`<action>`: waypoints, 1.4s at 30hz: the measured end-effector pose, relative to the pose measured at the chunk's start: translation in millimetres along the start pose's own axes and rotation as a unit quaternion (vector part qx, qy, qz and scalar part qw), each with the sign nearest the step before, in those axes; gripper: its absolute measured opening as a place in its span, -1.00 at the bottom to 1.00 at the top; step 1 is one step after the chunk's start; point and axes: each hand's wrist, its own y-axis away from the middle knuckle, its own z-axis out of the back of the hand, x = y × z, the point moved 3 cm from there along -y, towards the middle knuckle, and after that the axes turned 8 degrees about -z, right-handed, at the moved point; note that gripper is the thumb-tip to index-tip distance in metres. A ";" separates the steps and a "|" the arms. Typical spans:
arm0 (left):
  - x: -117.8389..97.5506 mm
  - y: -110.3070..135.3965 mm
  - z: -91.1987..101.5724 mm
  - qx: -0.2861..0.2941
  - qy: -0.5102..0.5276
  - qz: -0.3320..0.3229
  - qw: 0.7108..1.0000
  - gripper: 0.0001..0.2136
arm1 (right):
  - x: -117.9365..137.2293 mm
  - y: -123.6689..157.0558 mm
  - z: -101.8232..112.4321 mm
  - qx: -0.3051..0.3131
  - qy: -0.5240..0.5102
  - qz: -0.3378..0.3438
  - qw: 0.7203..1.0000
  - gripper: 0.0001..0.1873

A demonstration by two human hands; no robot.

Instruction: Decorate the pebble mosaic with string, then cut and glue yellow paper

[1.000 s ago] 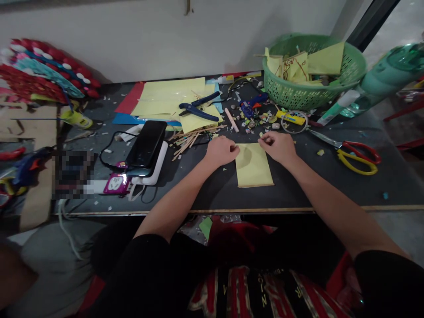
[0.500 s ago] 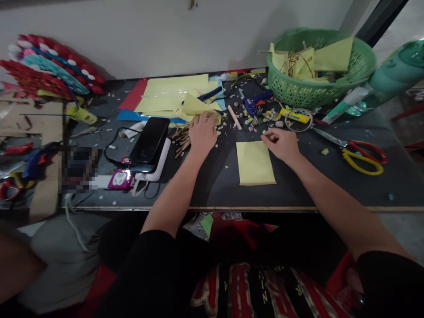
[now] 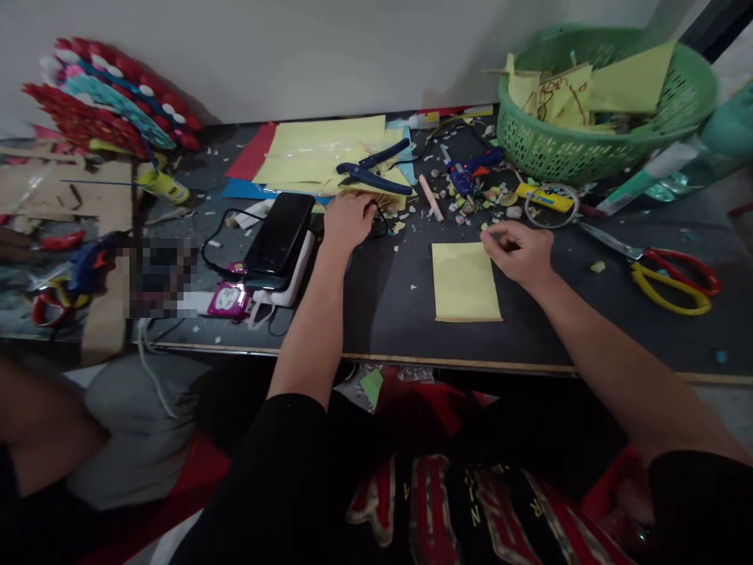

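Observation:
My left hand (image 3: 348, 221) is bent over a bunch of thin wooden sticks (image 3: 385, 201), with its fingers closed around them; the fingertips are partly hidden. Just beyond lie blue-handled pliers (image 3: 376, 169) on sheets of yellow paper (image 3: 323, 141). My right hand (image 3: 518, 249) is closed in a pinch at the upper right corner of a yellow paper rectangle (image 3: 467, 282). Whatever is between its fingers is too small to make out. That paper lies flat, with a thin stick (image 3: 469, 318) along its near edge.
A green basket (image 3: 553, 153) of paper pieces stands back right, near scissors (image 3: 664, 267), a tape roll (image 3: 551, 205) and a blue glue gun (image 3: 464, 173). Paper scraps litter the table. On the left are a black phone (image 3: 282, 235) and cardboard (image 3: 106, 200); another person sits there.
My left hand has drawn the spread sticks together, away from the phone. The pliers are now in full view on the paper. My right hand stays at the paper's corner; the view has shifted slightly.

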 end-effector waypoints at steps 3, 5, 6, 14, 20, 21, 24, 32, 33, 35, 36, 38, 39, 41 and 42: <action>12.6 1.1 4.0 0.002 0.126 0.007 0.992 -0.62 | -2.3 -0.7 -1.2 -0.004 -0.020 0.016 1.000 -0.77; 22.9 3.7 8.4 -0.006 0.161 0.021 0.987 -0.67 | -5.6 -1.4 -2.6 -0.005 -0.035 0.012 0.999 -0.77; 26.3 5.2 9.9 0.004 0.156 0.022 0.987 -0.73 | -7.1 -1.7 -3.4 -0.003 -0.042 0.007 0.999 -0.77; 24.6 9.3 14.2 0.055 0.113 0.018 0.992 -0.69 | -13.1 -3.0 -5.6 0.004 -0.063 -0.018 0.998 -0.75; 15.7 8.1 16.2 0.047 0.088 0.037 0.994 -0.70 | -15.8 -3.9 -7.4 0.012 -0.061 -0.033 0.998 -0.73; 15.2 8.2 16.0 0.043 0.088 0.043 0.994 -0.70 | -15.9 -4.0 -7.7 0.014 -0.060 -0.034 0.998 -0.73; 15.7 8.6 15.9 0.049 0.097 0.049 0.993 -0.70 | -15.6 -4.3 -8.1 0.014 -0.065 -0.039 0.997 -0.72; 14.6 14.6 33.1 0.052 0.017 0.099 0.994 -0.72 | -15.9 -4.1 -9.1 0.012 -0.081 -0.034 0.996 -0.72; 14.5 16.6 35.3 0.050 0.008 0.112 0.992 -0.74 | -16.4 -4.1 -9.5 0.015 -0.079 -0.033 0.996 -0.72; 14.4 21.2 38.1 0.041 -0.003 0.126 0.991 -0.75 | -16.8 -4.2 -10.5 0.027 -0.070 -0.031 0.997 -0.71; 13.8 23.7 38.9 0.031 -0.007 0.128 0.991 -0.76 | -16.6 -4.2 -10.8 0.033 -0.065 -0.031 0.997 -0.71; 10.3 29.3 39.8 -0.003 -0.028 0.129 0.991 -0.76 | -15.9 -4.2 -10.8 0.041 -0.058 -0.031 0.997 -0.70; 7.3 32.1 40.1 -0.023 -0.049 0.133 0.990 -0.76 | -15.3 -4.2 -10.6 0.043 -0.057 -0.032 0.997 -0.71; -0.8 36.8 40.2 -0.047 -0.093 0.140 0.985 -0.79 | -14.2 -4.3 -10.1 0.043 -0.057 -0.031 0.997 -0.71; -5.0 37.9 39.3 -0.034 -0.100 0.139 0.985 -0.79 | -13.7 -4.4 -9.9 0.043 -0.057 -0.030 0.997 -0.72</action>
